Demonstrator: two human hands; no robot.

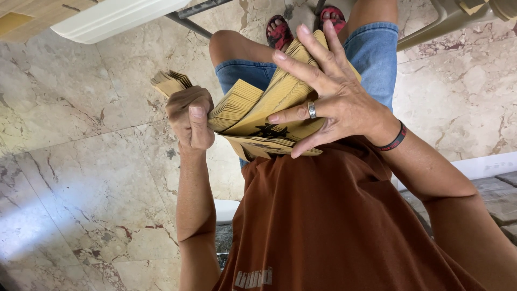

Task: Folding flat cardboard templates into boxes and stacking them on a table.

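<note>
A thick stack of yellow-brown paper sheets (253, 102), perhaps flat bags with a dark print, is fanned out above my lap. My left hand (188, 116) is clenched in a fist around the stack's left end, thumb on top. My right hand (328, 94), with a ring and a dark wristband, lies with fingers splayed over the fanned right part. It presses the sheets, and its thumb is hidden under them. My knees in denim shorts (371, 51) sit just beyond the stack.
Under me is a beige marble floor (81, 178). A white tabletop edge (113, 19) with a metal leg (188, 24) runs along the top left. A beige plastic chair (441, 21) stands top right. My feet wear red sandals (280, 32). Grey paving stones (498, 196) lie at right.
</note>
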